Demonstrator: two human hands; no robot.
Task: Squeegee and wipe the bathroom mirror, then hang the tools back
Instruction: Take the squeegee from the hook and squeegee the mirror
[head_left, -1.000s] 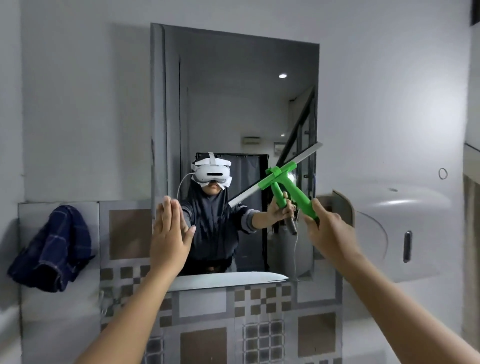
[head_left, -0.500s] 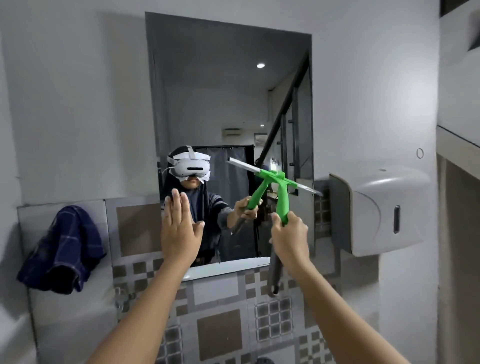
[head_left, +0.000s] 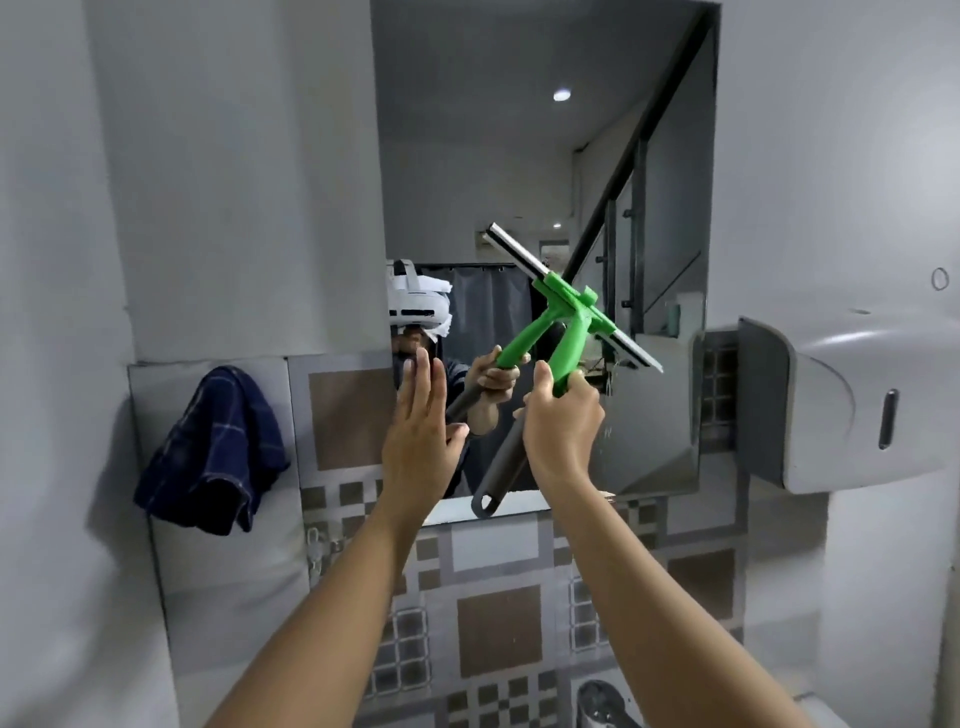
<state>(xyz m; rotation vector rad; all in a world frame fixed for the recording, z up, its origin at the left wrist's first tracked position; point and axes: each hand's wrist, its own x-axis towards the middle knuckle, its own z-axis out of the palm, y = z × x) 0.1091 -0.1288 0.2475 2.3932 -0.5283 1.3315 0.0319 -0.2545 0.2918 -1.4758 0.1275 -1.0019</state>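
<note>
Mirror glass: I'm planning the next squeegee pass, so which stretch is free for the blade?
The upper mirror, above the green squeegee, is clear. Its lower band is crowded: open left hand, right hand's grip, white wall dispenser abutting the right edge.

The mirror runs off the top edge; the right hand covers the middle of the squeegee handle; the tap is cut off at the bottom edge; the dispenser runs off the right edge.

Bare forearms (white headset reflected).
</note>
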